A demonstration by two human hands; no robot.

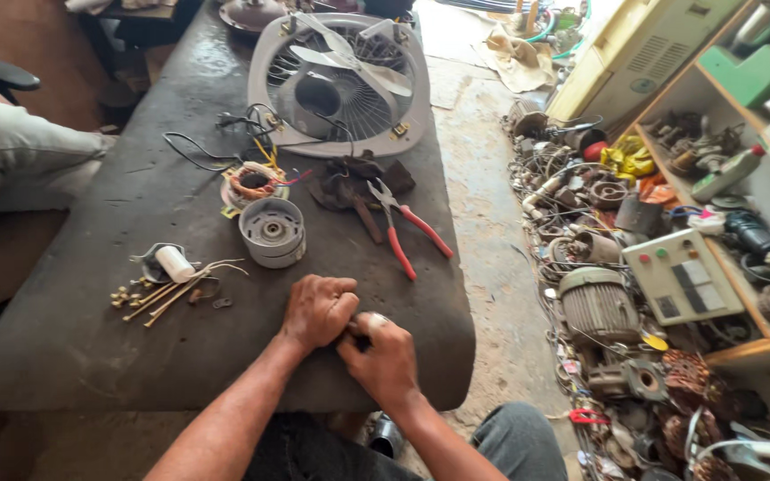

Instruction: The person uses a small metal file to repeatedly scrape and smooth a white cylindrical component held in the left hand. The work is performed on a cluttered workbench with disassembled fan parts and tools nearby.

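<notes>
Both hands met at the near edge of the table, about 6 o'clock. Left hand fingers curled tight; right hand pinched a small metal part, mostly hidden. Judged light, rigid, slippery; grip the rim. Counted: one motor housing at 11 o'clock, one pair of pliers, one fan.

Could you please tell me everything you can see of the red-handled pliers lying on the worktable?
The red-handled pliers lie flat on the dark, worn worktable, beyond the person's hands and free of both. They look like metal with red sleeves on the two handles, which are spread apart and point toward the near right table edge. The grey jaws point away, toward a dark metal part below the white fan housing, and seem to touch or overlap it. A round grey motor cap sits apart to their left.
</notes>
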